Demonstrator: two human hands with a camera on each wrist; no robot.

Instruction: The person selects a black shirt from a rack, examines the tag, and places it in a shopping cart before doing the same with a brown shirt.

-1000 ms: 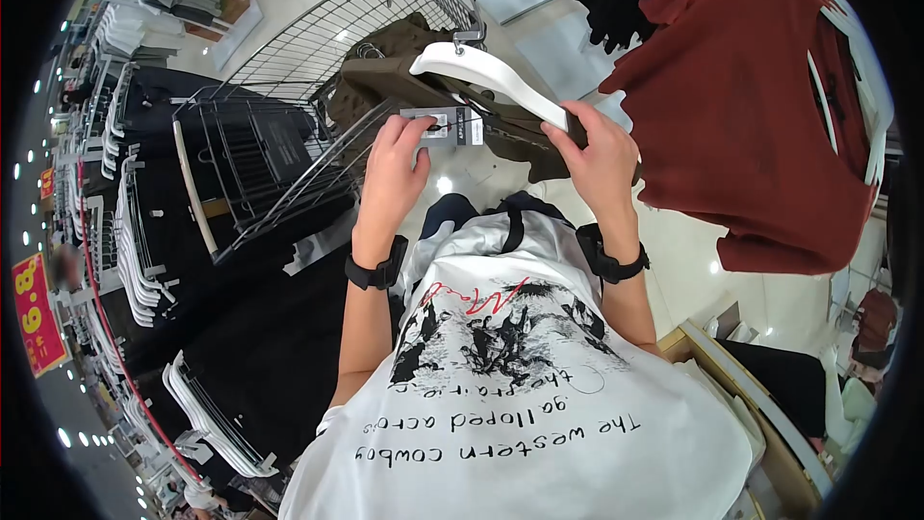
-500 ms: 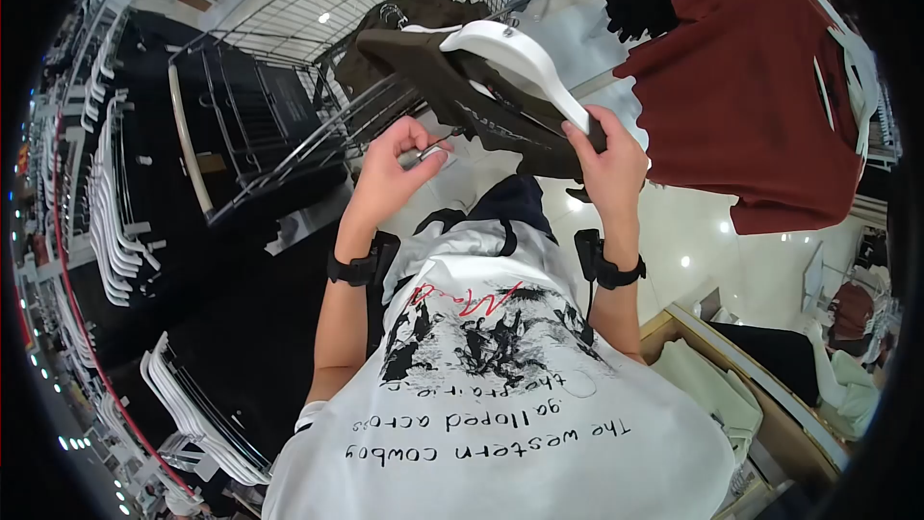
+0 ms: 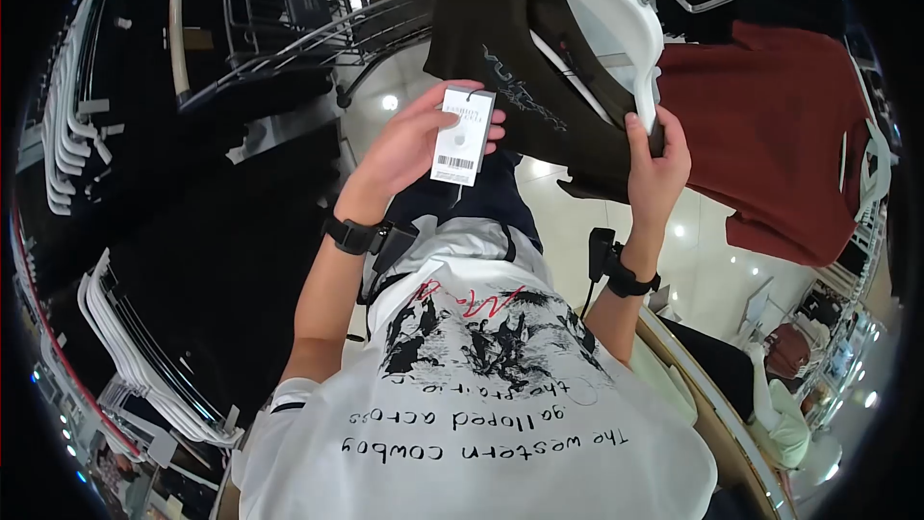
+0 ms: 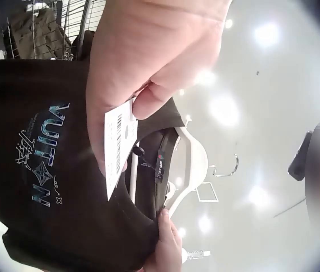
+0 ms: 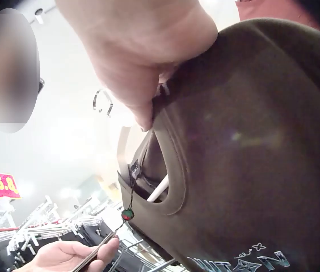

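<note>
A dark olive-brown T-shirt (image 3: 467, 34) hangs on a white hanger (image 3: 611, 10) with a metal hook. My right hand (image 3: 660, 169) grips the shirt's shoulder together with the hanger's end. In my left hand (image 3: 404, 144) a white price tag (image 3: 460, 149) is pinched between thumb and fingers, its barcode side turned up. A thin cord with a small dark bead (image 5: 127, 215) runs from the tag to the neckline in the right wrist view. Shiny lettering (image 4: 49, 153) crosses the shirt's chest in the left wrist view.
Beyond the shirt stands a wire shopping cart (image 3: 289, 67) with more dark clothing in it. A rust-red top (image 3: 770, 135) hangs at the right. Dark garments on white hangers (image 3: 144, 347) line the left side. A wooden-edged bin (image 3: 712, 404) with pale clothing is at lower right.
The shirt and hanger have come closer and swung to the right, showing the chest print. My left hand has turned the tag over so its printed face shows. The cart sits higher in view.
</note>
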